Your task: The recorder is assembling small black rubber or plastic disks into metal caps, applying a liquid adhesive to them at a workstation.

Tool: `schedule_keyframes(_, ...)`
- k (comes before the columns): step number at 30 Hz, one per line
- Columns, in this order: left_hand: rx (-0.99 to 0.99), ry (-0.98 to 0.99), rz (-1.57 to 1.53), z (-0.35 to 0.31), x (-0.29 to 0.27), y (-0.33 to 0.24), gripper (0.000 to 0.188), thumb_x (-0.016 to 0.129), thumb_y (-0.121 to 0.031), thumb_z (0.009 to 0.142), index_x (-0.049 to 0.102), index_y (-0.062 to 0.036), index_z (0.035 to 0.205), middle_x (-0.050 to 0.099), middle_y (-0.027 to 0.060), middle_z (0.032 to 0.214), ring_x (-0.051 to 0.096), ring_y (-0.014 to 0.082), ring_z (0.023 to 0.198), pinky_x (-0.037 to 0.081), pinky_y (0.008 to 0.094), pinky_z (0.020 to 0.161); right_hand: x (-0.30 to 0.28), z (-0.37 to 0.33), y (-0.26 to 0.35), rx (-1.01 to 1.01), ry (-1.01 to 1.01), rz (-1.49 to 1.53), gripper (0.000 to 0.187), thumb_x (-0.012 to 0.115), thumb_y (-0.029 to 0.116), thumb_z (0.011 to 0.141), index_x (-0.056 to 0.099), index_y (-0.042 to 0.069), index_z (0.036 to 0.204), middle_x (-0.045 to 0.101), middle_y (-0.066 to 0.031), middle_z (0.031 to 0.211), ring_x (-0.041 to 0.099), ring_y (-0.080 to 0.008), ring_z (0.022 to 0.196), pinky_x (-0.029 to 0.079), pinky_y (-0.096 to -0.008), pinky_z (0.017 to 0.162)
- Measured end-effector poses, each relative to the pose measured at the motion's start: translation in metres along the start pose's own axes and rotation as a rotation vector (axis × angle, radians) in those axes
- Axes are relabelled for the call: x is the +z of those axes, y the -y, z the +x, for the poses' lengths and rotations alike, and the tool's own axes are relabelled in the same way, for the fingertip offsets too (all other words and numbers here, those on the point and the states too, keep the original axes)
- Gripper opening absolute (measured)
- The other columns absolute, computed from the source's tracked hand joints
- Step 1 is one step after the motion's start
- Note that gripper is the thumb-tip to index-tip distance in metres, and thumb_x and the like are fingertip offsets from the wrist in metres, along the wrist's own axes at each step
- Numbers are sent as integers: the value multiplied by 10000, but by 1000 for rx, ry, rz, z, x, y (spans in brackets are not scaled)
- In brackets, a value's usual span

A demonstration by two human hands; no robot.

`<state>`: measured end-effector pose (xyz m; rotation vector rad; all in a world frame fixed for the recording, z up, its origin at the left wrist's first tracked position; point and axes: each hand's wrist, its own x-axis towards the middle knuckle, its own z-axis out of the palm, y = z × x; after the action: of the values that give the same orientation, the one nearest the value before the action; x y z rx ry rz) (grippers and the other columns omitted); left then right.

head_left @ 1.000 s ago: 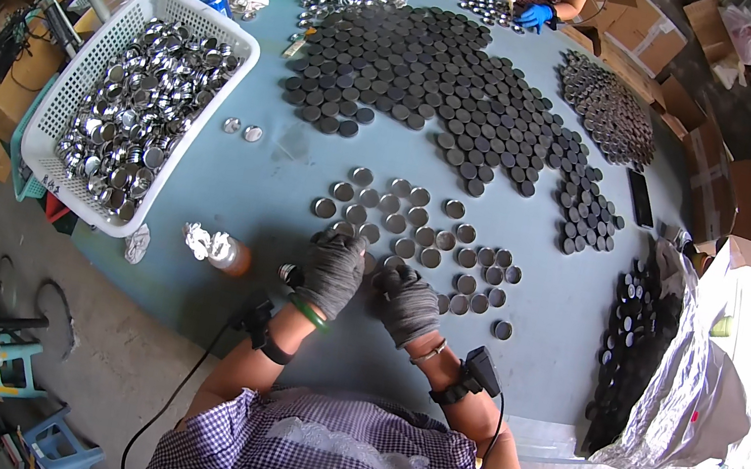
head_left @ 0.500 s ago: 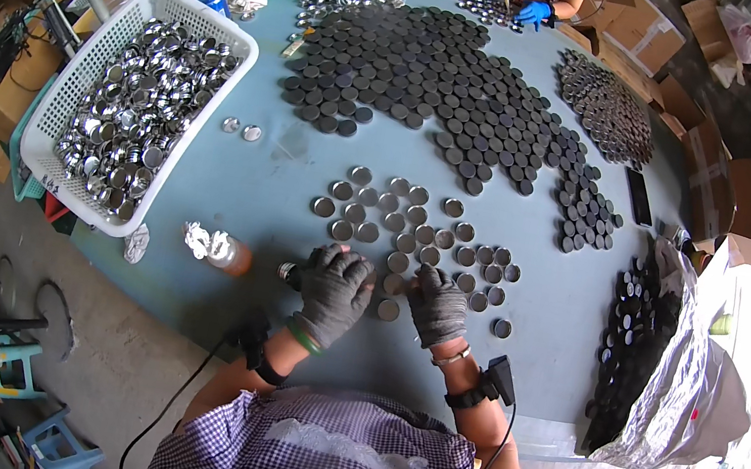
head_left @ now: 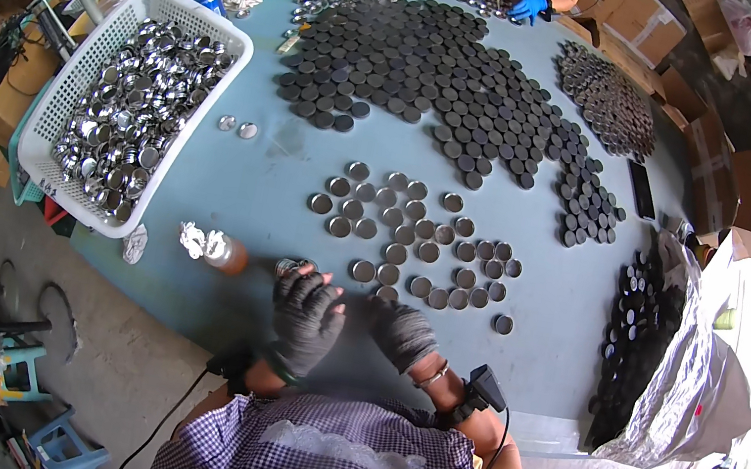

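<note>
Your left hand (head_left: 306, 316), loosely spread, and right hand (head_left: 402, 336), grip unclear, drew back; caps (head_left: 395, 253) stood placed beyond, basket (head_left: 54, 118) leftward still heaped.

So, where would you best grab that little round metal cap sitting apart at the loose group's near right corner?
I'd probably pinch the cap by opposite sides of its rim, coming down from the near side with the right hand, the closer one. It's round, shallow and lies flat, with bare table around it.
</note>
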<state>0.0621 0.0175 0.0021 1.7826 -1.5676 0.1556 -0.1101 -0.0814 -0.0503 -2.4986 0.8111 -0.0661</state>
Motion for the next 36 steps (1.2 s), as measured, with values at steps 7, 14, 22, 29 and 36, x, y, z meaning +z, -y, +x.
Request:
schedule_keyframes(7,-171,-72,86,-11,-16,25,575,782,-85,671,575,-37,1205,544,171,1248,489,385,1187,384,510,1030,-47,6,-42,315,-239,-19,285,520,240,902,601,102,1137,674,-188,1008,660,-366,825,523,-485,683)
schedule_keyframes(14,-357,74,72,-19,-11,40,681,810,-174,673,538,-41,1283,546,185,1266,485,400,1216,400,503,1033,-50,26,19,-17,-262,151,444,670,121,777,547,81,1201,626,-152,1078,617,-366,947,515,-459,791)
schedule_keyframes(22,-348,43,46,-24,-15,55,607,774,-65,702,554,-41,1268,589,188,1077,588,380,981,478,473,882,-8,98,58,-462,-383,-82,447,670,185,787,574,118,1218,642,-76,1139,615,-297,1019,528,-411,821)
schedule_keyframes(29,-325,-11,-15,-21,-26,50,572,784,-88,696,574,-50,1227,595,166,1055,594,363,952,485,458,852,-16,85,54,-383,-270,-3,468,731,179,746,594,94,1186,659,-76,1040,622,-297,970,523,-400,807)
schedule_keyframes(36,-275,1,-30,-18,-11,58,495,742,-65,699,594,-31,1169,607,150,1032,582,349,973,468,457,879,-38,74,51,-431,-171,166,593,775,199,730,560,67,1267,644,-105,1055,597,-323,997,490,-419,856)
